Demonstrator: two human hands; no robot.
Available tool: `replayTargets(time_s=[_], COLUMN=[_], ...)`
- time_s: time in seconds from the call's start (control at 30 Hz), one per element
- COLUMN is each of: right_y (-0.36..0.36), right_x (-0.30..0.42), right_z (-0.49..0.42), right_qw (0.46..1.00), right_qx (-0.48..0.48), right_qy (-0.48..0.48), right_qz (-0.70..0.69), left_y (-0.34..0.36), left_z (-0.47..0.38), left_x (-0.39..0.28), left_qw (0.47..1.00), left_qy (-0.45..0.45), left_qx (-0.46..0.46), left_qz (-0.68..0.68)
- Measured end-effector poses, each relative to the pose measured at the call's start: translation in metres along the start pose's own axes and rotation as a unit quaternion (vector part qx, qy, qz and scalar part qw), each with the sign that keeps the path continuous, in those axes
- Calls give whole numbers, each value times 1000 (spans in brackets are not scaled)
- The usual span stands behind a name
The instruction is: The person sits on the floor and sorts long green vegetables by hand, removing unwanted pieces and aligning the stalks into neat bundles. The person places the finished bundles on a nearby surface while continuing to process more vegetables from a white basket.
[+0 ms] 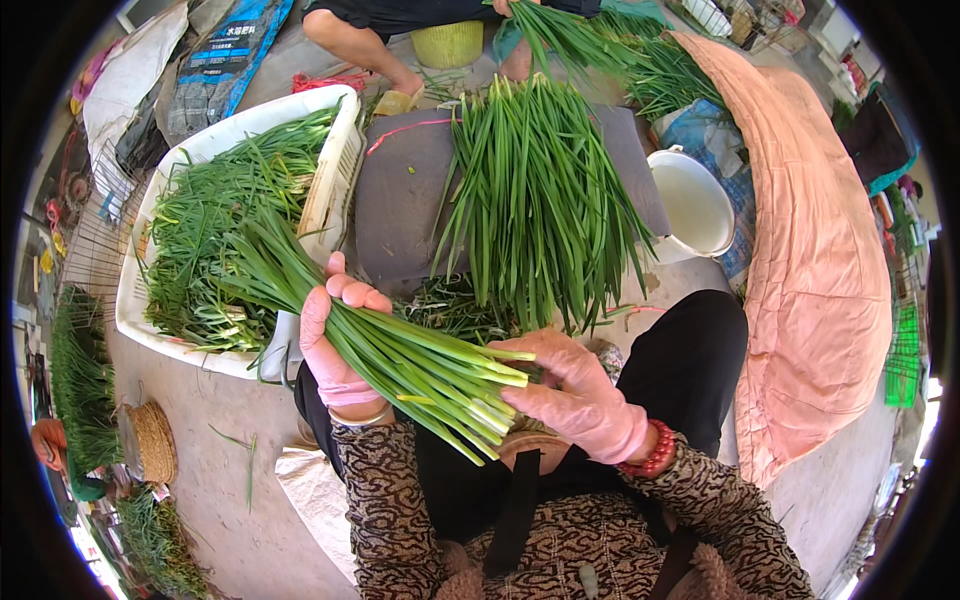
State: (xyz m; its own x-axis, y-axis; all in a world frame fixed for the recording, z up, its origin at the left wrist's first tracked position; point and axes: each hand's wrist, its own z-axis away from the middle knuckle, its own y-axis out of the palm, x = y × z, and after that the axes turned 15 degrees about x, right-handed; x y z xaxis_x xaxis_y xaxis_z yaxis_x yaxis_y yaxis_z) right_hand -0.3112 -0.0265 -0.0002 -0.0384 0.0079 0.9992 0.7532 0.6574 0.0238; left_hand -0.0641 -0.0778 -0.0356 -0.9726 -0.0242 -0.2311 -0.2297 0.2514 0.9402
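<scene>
My left hand [334,337], in a thin pink glove, is closed around a bunch of garlic chives [405,345] held over my lap. Its green leaf tips point up and left, and its pale cut stems fan out towards the lower right. My gloved right hand [574,390] has its thumb and fingers at those stem ends, pinching there. Before me a larger pile of garlic chives [540,195] lies on a grey padded surface [405,195], leaves hanging over the near edge. A pink tie [409,133] runs beneath that pile.
A white plastic crate [154,319] of loose greens stands at left. At right are a white bucket [694,202] of cloudy liquid and a pink quilted cloth [814,277]. A co-worker's hand [504,6] holds chives opposite. A straw-wrapped stool [154,442] sits lower left.
</scene>
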Motion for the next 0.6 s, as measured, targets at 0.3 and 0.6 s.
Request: replayTargets(time_s=[0.3,0.6], right_y=[4,-36], right_x=[-8,15], right_z=[6,51], right_qw=[946,974], right_qx=[-42,102], right_qy=[47,186], right_qz=[-318,80], left_y=[-1,-4], left_z=[-2,-6], left_x=[2,4], left_qw=[998,991], left_qy=[-3,-10], left_qx=[-51,-111], left_qz=[-21,-69])
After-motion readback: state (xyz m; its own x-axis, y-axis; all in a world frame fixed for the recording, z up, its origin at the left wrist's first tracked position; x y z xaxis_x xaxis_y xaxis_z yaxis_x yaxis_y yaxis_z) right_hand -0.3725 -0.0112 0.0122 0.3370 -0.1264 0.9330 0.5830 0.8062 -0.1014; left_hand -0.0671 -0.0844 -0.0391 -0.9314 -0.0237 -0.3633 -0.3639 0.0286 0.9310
